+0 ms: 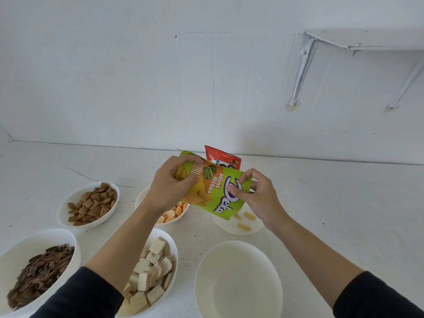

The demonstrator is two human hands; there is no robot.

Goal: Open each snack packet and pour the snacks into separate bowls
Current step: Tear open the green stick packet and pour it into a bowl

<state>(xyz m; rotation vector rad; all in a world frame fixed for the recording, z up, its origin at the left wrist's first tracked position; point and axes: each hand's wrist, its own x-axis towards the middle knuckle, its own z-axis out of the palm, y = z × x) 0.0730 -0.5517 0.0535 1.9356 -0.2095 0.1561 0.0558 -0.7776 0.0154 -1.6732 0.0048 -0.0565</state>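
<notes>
A white painted wall [103,76] rises behind a white, speckled countertop [344,203]. High on the right, a white shelf [378,39] is fixed to the wall on 2 slanted brackets [301,72], with chipped paint at their lower ends. A thin crack [82,174] runs across the countertop's left part. Faint straight seams [176,88] mark the wall's middle.

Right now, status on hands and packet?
Both gripping: left hand, right hand on green packet, tipped over bowl. Few pieces in. Behind, red packet; nothing blocking.
</notes>
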